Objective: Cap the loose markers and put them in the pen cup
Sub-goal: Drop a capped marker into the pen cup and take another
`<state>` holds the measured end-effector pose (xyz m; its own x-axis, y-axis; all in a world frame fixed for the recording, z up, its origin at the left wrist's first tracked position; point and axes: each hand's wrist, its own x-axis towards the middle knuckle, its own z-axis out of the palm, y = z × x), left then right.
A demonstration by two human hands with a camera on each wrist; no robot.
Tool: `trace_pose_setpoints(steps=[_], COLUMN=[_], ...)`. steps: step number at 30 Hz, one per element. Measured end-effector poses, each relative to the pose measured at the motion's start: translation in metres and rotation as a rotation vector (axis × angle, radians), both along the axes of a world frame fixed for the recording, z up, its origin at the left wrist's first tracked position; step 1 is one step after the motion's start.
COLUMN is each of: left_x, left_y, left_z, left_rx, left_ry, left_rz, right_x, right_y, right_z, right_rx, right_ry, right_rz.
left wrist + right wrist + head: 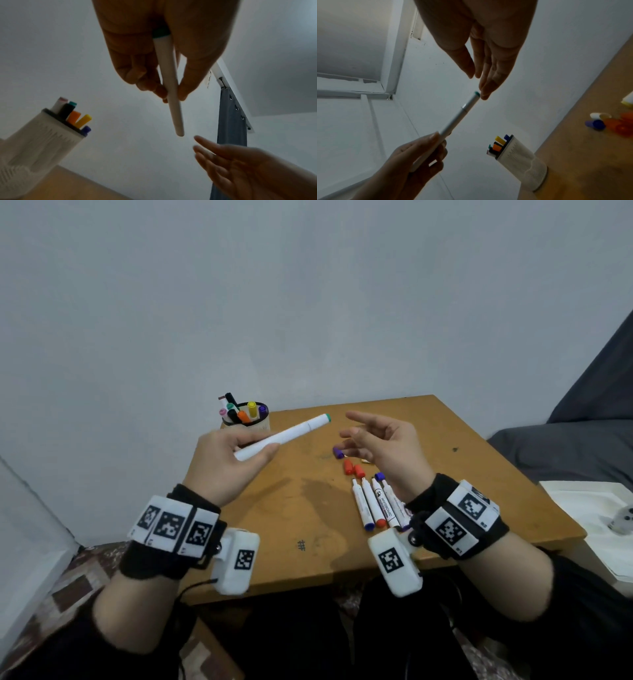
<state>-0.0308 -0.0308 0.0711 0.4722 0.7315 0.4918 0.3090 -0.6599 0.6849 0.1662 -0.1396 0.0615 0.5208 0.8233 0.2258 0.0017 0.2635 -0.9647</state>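
My left hand (236,453) grips a white marker (284,436) with a green-tipped white cap on it, raised above the table and slanting toward the pen cup (245,421). The same marker (171,86) runs between thumb and fingers in the left wrist view, and its capped end (471,100) shows in the right wrist view. My right hand (373,443) hovers open just right of the marker's tip, fingers spread, holding nothing. Several uncapped markers (375,503) lie on the table below it, with loose red caps (353,468) and a purple cap (338,453) beside them.
The white cup (522,161) stands at the table's back left corner with several capped markers in it. The wooden table (301,508) ends close to me. A white tray (596,518) sits off its right side, and a dark sofa (582,440) is behind that.
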Motion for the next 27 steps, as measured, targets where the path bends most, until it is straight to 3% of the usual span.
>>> trace_pose_setpoints(steps=[7,13,17,27], left_x=[-0.008,0.007,0.017,0.035], left_y=[0.076,0.133,0.160,0.194], left_z=[0.044,0.062,0.057,0.041], left_rx=[0.179,0.225,0.226,0.139], left_ry=[0.155,0.441,0.563,0.563], left_rz=[0.290,0.403,0.370,0.367], right_x=[0.021,0.029,0.035,0.040], right_y=[-0.002,-0.006,-0.006,0.008], right_z=[-0.017,-0.040,-0.046,-0.043], right_rx=[-0.238,-0.532,-0.690,-0.877], right_ry=[-0.382,-0.981,-1.125,-1.519], right_rz=[0.050,0.034,0.190,0.480])
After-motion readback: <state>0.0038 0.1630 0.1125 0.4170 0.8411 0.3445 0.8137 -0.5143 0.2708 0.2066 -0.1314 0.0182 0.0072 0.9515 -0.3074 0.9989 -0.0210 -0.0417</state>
